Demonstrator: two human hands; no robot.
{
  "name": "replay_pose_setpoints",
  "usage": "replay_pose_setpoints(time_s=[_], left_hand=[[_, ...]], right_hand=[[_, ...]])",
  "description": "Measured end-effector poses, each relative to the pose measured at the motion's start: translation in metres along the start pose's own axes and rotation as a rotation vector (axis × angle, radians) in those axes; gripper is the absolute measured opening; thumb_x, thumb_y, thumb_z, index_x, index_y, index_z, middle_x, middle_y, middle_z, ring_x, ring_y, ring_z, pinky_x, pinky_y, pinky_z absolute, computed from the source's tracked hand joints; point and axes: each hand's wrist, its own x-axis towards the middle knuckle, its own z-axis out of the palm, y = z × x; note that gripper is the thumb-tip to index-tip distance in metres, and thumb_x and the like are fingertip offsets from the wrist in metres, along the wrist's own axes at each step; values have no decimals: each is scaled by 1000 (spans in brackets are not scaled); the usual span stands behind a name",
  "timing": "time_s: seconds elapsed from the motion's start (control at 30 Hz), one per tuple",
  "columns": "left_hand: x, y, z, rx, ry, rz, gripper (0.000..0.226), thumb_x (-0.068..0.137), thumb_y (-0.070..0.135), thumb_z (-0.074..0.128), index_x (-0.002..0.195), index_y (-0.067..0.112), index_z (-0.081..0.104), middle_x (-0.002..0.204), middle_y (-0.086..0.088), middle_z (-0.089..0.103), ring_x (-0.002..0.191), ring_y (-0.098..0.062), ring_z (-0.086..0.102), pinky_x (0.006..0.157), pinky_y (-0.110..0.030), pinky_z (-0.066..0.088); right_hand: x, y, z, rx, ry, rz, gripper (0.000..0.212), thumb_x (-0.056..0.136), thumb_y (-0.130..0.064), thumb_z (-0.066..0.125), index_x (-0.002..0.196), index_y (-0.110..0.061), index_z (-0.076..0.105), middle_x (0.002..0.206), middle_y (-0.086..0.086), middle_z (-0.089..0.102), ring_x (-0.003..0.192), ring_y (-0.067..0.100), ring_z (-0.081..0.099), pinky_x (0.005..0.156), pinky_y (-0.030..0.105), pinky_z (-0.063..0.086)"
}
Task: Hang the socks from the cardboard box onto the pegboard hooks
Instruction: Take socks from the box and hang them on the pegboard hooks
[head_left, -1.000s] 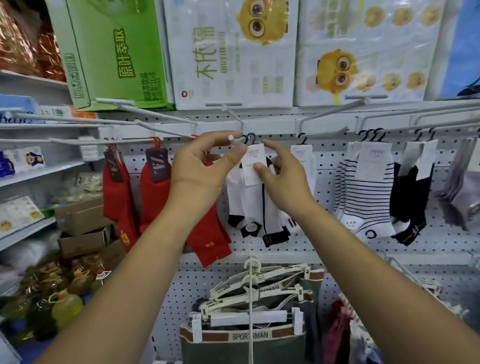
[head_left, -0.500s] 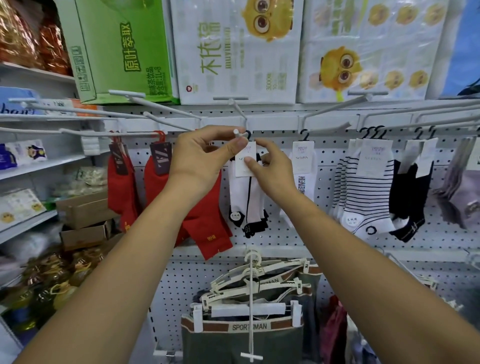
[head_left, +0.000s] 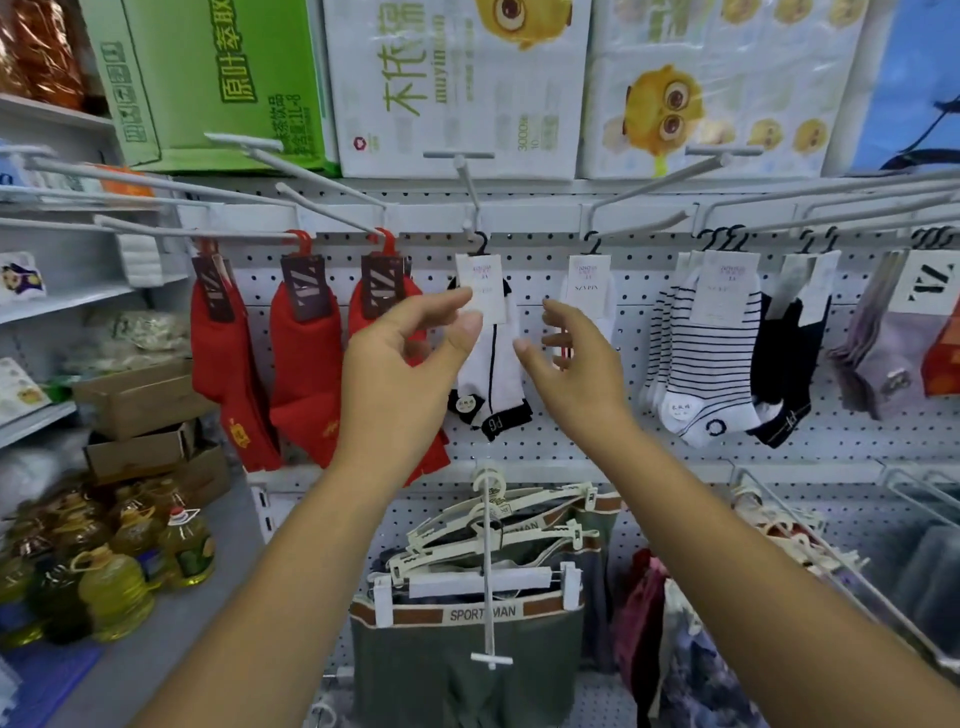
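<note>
Now your hands have come off the sock card: a second ago both were pinching the white tag at the tip of the hook, and at this moment the white sock with black trim (head_left: 491, 374) hangs by its own black hanger from the pegboard hook (head_left: 470, 195), free of your grip. Your left hand (head_left: 400, 374) sits just in front of the sock, fingers loosely spread and holding nothing, thumb close to the tag. Your right hand (head_left: 569, 371) is likewise wide and empty, just beside the sock on its other side. That pair looks done, I'd judge. No sock box can be picked out in view, so reaching for the next pair likely means turning away from the pegboard (head_left: 545, 447).
</note>
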Motion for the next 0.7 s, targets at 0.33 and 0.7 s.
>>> replay_pose_setpoints(time_s=[0.33, 0.7], left_hand=[[-180, 21, 76, 14, -245, -231, 31, 89, 34, 73, 119, 40, 71, 121, 24, 69, 117, 3, 60, 103, -27, 50], [-417, 50, 248, 131, -704, -382, 36, 90, 35, 74, 123, 22, 70, 115, 20, 64, 108, 13, 53, 94, 0, 32]], right_hand=[[-185, 33, -151, -121, -10, 55, 34, 98, -32, 62, 131, -36, 56, 132, -27, 53, 125, -2, 51, 107, 32, 45], [-449, 123, -381, -301, 100, 521, 29, 94, -20, 67, 123, -19, 64, 121, -9, 64, 114, 8, 61, 97, 36, 51]])
